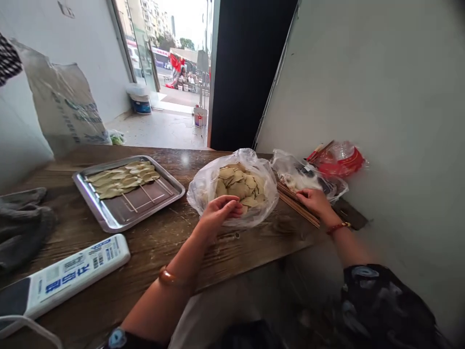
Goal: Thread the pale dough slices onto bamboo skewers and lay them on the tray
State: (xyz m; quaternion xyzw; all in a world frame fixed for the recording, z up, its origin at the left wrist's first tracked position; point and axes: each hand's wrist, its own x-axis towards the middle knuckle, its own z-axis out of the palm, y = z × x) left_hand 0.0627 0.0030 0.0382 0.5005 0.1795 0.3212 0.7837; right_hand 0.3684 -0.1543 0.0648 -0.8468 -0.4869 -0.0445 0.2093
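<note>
My left hand [224, 209] is closed, thumb and fingers curled together over the near rim of a clear plastic bag [198, 194]. Thin pale slices [238, 186] fill this bag; whether one is between my fingertips is hidden. At the right, my right hand [315, 201] has its thumb and index finger pinched together beside a bundle of thin brown sticks [300, 206]. What this pinch holds is too small to make out. On the left, a metal tray [170, 194] bears overlapping slices [121, 178] on pale skewers [147, 194].
A white box-like device [80, 266] with blue print and dark cloth [25, 223] lie at the table's left. Behind my right hand are another plastic bag [290, 167] and red packaging [341, 165]. A wall [381, 121] borders the right. Buckets [141, 102] stand beyond the table.
</note>
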